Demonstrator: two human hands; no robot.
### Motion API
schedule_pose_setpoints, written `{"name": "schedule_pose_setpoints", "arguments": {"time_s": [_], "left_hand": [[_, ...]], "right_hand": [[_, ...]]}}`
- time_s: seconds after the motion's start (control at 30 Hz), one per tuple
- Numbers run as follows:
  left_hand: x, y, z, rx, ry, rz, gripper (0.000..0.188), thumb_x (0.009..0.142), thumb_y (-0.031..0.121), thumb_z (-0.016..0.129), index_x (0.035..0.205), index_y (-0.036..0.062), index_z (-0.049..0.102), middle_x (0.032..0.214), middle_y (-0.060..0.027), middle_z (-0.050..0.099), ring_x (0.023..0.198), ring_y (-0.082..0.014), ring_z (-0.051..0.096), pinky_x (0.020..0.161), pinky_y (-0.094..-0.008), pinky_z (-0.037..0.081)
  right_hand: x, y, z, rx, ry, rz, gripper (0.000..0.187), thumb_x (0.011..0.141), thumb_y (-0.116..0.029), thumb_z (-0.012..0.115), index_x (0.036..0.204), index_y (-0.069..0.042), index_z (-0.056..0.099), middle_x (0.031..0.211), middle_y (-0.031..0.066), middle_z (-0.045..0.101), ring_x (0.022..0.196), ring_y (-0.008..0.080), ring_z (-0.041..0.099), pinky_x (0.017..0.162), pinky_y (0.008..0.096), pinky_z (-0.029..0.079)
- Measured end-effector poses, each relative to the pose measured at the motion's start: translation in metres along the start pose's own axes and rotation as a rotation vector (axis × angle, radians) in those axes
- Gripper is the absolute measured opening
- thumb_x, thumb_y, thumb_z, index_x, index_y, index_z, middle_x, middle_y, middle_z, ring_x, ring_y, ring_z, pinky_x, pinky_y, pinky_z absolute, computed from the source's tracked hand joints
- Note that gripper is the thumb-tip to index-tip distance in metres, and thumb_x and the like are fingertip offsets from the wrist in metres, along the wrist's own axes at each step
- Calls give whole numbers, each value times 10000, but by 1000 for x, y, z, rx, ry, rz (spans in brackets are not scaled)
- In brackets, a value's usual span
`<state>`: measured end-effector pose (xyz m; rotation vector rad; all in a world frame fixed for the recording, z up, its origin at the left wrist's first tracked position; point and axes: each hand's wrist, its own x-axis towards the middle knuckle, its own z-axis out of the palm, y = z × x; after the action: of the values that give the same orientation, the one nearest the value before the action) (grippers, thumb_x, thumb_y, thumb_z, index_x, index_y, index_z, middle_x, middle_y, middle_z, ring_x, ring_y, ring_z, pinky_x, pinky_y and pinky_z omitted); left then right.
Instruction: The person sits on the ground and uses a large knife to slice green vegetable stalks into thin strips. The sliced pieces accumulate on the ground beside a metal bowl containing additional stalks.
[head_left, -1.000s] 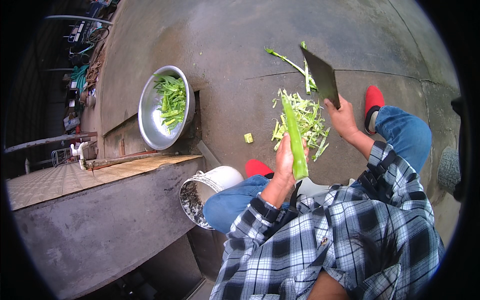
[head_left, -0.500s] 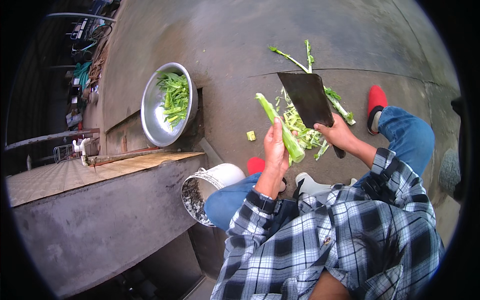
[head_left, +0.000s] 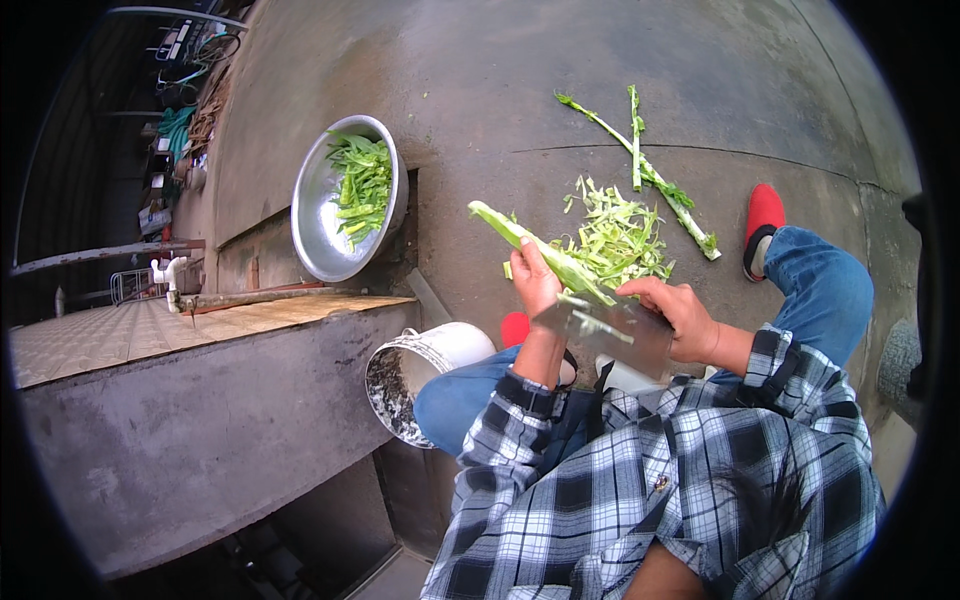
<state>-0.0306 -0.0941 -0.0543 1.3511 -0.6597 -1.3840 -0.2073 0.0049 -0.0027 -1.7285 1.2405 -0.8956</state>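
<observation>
The green stalk (head_left: 545, 255), at frame centre, is gripped in the left hand (head_left: 535, 285); the right hand (head_left: 680, 315) grips a cleaver (head_left: 615, 335) against it. Peelings (head_left: 620, 240) lie above; cut greens fill the steel basin (head_left: 310, 215), upper left, so peeling seems partly done.

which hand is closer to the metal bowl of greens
Left. The left hand, gripping the green stalk, sits just to the right of the metal bowl. The right hand, holding the cleaver, is farther right, beyond the stalk.

One camera sits on the person's head. It looks straight down, close over the left hand (head_left: 535, 285) and right hand (head_left: 680, 315).
</observation>
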Motion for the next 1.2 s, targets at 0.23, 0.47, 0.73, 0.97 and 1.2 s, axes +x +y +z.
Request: {"name": "schedule_pose_setpoints", "arguments": {"time_s": [0.23,0.47,0.73,0.97,1.2], "left_hand": [[-2,3,2,104,87,161,377,978,295,421,1204,4,343,848,-33,494,746,-83,459,648,-229,398],[-9,5,7,169,77,312,334,978,308,420,1157,29,375,848,-25,501,763,-84,476,685,-237,413],[-5,5,4,60,82,210,268,975,323,422,1018,60,448,837,-33,515,751,-104,497,678,-250,427],[-2,-5,-5,-45,46,-19,294,978,348,399,944,63,463,825,-29,522,718,-104,504,647,-262,445],[10,-18,-10,-6,64,30,346,968,377,402,922,42,473,768,-68,574,629,-143,539,584,-280,467]], "right_hand": [[6,3,20,525,204,197,104,883,-126,583,879,-28,550,605,-18,472,532,78,403,506,252,361],[7,8,9,678,38,496,162,875,-165,607,903,-36,512,590,-24,460,471,60,440,424,244,372],[17,20,2,362,260,359,256,850,-76,591,1074,-14,483,657,20,527,559,85,448,509,259,385],[4,8,-2,-74,116,28,479,689,-21,652,1137,-81,495,843,118,614,665,246,597,600,326,482],[1,3,2,-156,73,-206,550,592,-45,673,1120,-87,526,970,122,632,804,309,638,672,369,526]]}}
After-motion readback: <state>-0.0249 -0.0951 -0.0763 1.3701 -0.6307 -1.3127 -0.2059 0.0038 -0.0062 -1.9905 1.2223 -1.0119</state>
